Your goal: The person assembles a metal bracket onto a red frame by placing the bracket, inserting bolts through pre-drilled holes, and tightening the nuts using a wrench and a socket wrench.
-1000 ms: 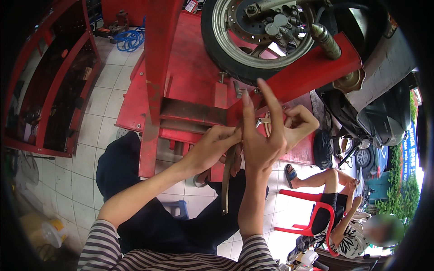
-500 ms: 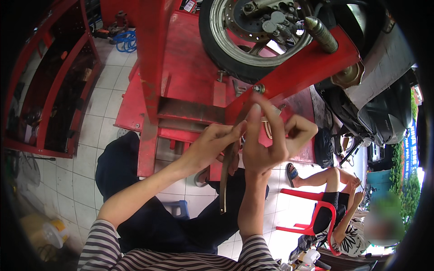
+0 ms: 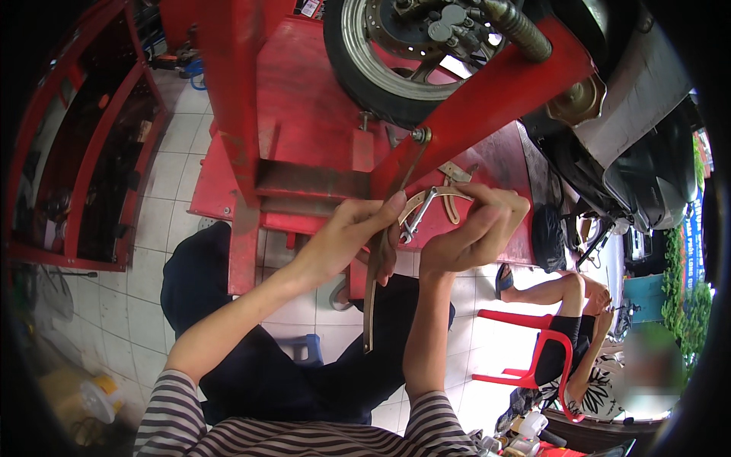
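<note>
My left hand [image 3: 358, 232] is closed round a long, thin, brownish flat strip [image 3: 370, 312]. One end hangs down over my lap; its other end rises past my thumb toward the red beam. A curved, brass-coloured strip [image 3: 416, 201] arches between my two hands. My right hand [image 3: 476, 228] has its fingers bent, pinching that arch's far end. Whether the two strips are joined is hidden by my left fingers. Beneath the arch, a silver wrench [image 3: 421, 217] lies on the red platform [image 3: 499, 202]. Beside it rests another curved, tan-coloured piece [image 3: 452, 209].
A motorcycle wheel [image 3: 343, 84] stands on the platform ahead, beside a thick red beam [image 3: 472, 99] and a red post [image 3: 232, 99]. At the left is a red shelf rack [image 3: 137, 164]. A person [image 3: 563, 289] sits on a red chair [image 3: 525, 373] at right. A blue stool [image 3: 304, 349] is below.
My right hand has lowered and turned, its raised fingers curling in to the arched strip. The arch, wrench and tan piece now show. My left hand keeps its hold; the view has shifted slightly.
</note>
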Demonstrator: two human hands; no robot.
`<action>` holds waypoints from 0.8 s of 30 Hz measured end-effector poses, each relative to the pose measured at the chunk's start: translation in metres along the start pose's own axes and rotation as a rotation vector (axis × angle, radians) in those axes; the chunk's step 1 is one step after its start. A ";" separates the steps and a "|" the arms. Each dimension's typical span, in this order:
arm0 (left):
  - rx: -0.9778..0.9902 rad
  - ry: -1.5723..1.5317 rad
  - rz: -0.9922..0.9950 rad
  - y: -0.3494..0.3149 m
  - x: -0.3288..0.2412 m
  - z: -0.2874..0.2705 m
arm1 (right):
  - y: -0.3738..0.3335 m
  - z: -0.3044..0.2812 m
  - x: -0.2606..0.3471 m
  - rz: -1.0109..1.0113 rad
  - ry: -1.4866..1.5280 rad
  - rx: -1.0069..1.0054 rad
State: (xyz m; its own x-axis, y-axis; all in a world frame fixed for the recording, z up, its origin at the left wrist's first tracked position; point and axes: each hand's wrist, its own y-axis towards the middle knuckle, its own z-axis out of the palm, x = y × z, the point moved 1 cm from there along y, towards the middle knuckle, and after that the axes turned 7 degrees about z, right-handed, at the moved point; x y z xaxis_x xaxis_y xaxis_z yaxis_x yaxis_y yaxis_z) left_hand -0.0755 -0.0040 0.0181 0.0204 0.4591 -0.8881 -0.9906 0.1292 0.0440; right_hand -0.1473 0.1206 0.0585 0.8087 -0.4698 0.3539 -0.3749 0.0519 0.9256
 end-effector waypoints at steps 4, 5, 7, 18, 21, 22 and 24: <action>-0.012 0.001 -0.007 0.000 0.000 0.000 | 0.001 -0.003 -0.010 0.214 0.131 0.026; 0.008 -0.004 -0.003 0.000 0.002 -0.001 | -0.003 -0.005 -0.014 0.166 0.077 0.056; 0.001 0.007 0.020 0.001 0.004 -0.003 | -0.003 -0.005 -0.005 -0.044 -0.035 0.134; -0.037 0.069 -0.010 -0.003 0.000 -0.007 | -0.008 -0.009 0.031 -0.049 -0.082 0.225; 0.019 -0.006 -0.009 0.000 0.003 -0.005 | -0.002 -0.014 0.006 -0.093 -0.059 0.061; -0.004 0.009 -0.008 -0.001 0.004 -0.004 | 0.002 -0.016 -0.004 0.014 -0.019 0.052; -0.041 0.037 -0.010 -0.001 0.003 -0.002 | 0.010 -0.022 -0.023 0.230 0.049 0.028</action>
State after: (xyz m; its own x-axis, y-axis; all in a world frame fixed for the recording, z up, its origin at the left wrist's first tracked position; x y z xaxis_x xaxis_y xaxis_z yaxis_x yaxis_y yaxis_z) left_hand -0.0750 -0.0048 0.0145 0.0265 0.4247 -0.9050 -0.9952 0.0970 0.0163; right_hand -0.1595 0.1512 0.0625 0.7215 -0.4046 0.5619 -0.5637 0.1281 0.8160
